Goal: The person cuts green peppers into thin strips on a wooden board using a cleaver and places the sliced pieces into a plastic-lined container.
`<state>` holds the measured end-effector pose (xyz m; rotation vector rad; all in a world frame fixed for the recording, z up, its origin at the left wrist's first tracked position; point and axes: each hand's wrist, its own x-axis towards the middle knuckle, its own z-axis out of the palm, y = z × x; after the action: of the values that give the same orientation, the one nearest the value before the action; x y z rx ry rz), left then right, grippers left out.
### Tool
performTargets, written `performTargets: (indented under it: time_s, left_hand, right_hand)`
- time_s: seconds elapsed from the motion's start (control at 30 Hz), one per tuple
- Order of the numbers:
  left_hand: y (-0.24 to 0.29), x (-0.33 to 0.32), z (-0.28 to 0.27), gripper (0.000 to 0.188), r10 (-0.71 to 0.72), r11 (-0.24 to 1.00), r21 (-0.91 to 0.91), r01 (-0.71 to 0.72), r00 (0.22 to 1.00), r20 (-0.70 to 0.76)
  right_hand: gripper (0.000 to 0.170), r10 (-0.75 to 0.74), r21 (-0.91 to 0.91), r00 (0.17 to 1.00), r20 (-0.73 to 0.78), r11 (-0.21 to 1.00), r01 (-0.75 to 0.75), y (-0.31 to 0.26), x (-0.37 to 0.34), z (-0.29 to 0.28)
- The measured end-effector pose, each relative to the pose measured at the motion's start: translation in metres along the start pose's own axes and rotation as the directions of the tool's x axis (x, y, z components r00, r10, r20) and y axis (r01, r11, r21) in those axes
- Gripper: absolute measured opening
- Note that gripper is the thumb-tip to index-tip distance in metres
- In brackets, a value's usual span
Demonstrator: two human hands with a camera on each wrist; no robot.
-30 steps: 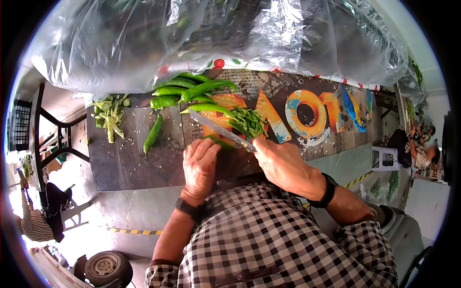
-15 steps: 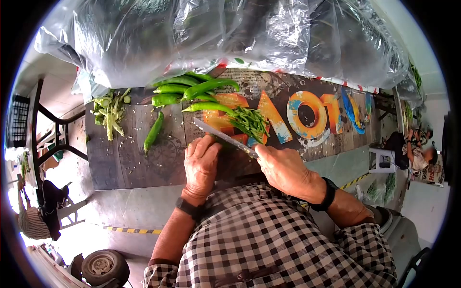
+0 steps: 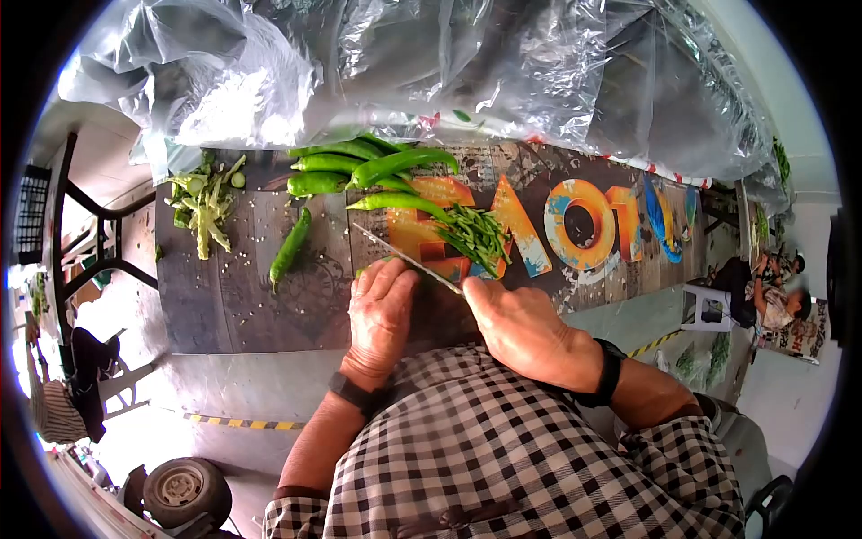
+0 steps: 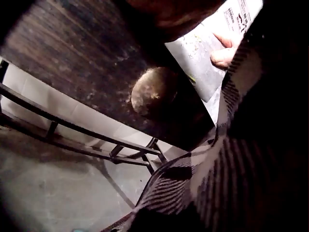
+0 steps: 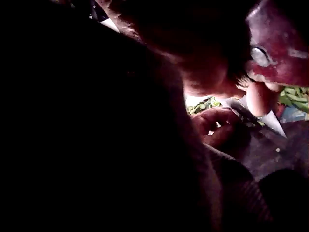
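My right hand (image 3: pixel 530 332) grips a knife (image 3: pixel 409 258), its blade slanting up and left over the table toward my left fingertips. In the right wrist view the reddish handle (image 5: pixel 285 58) shows a metal rivet. My left hand (image 3: pixel 382 310) has its fingers bent down on a green pepper (image 3: pixel 361 271), mostly hidden beneath them. Beyond the blade lies a pile of sliced green pepper (image 3: pixel 476 238). One long pepper (image 3: pixel 395 203) reaches that pile, and several whole peppers (image 3: pixel 409 163) are heaped behind it. The left wrist view catches the broad blade (image 4: pixel 200 65) and right fingers (image 4: pixel 223 54).
Pale pepper cores and trimmings (image 3: pixel 211 216) lie at the table's left end. A lone pepper (image 3: pixel 291 249) rests between them and my left hand. Clear plastic sheeting (image 3: pixel 449 72) covers the far side. Seeds dot the painted wooden table (image 3: pixel 224 314).
The knife has turned from showing its flat side to nearly edge-on, close by my left fingertips. Less of the pepper under my left hand shows. The head view has shifted slightly.
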<state>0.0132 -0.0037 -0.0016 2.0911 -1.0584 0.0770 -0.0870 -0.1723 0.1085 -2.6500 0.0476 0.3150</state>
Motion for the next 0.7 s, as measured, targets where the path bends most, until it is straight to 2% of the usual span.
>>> performTargets:
  time_s: [0.07, 0.2, 0.3, 0.4, 0.5, 0.7]
  left_hand:
    - [0.002, 0.001, -0.001, 0.025, -0.005, 1.000, -0.006, 0.005, 1.000, 0.005]
    - [0.006, 0.005, -0.003, 0.026, -0.001, 1.000, -0.020, 0.000, 1.000, -0.023]
    - [0.007, 0.005, -0.005, 0.025, 0.003, 1.000, -0.008, -0.004, 0.999, -0.036]
    - [0.005, 0.003, -0.002, 0.025, 0.018, 1.000, 0.022, -0.018, 1.000, -0.021]
    - [0.002, 0.000, 0.001, 0.026, 0.032, 0.999, 0.032, -0.031, 0.999, -0.032]
    - [0.002, -0.001, 0.000, 0.026, 0.057, 0.998, 0.027, -0.056, 0.997, -0.052]
  right_hand:
    - [0.020, -0.055, -0.030, 0.998, -0.011, 0.998, 0.055, -0.002, 0.010, -0.001]
    - [0.021, -0.120, -0.101, 0.977, -0.176, 0.989, 0.103, -0.003, 0.033, 0.020]
    - [0.019, -0.096, -0.130, 0.978, -0.184, 0.989, 0.073, -0.008, 0.034, 0.021]
    - [0.017, -0.098, -0.019, 0.982, -0.160, 0.995, 0.096, 0.006, 0.010, 0.013]
    - [0.018, 0.004, 0.044, 0.997, -0.078, 0.999, 0.000, 0.022, -0.016, 0.012]
    - [0.017, 0.043, 0.024, 0.994, -0.097, 0.999, -0.041, 0.023, -0.021, 0.012]
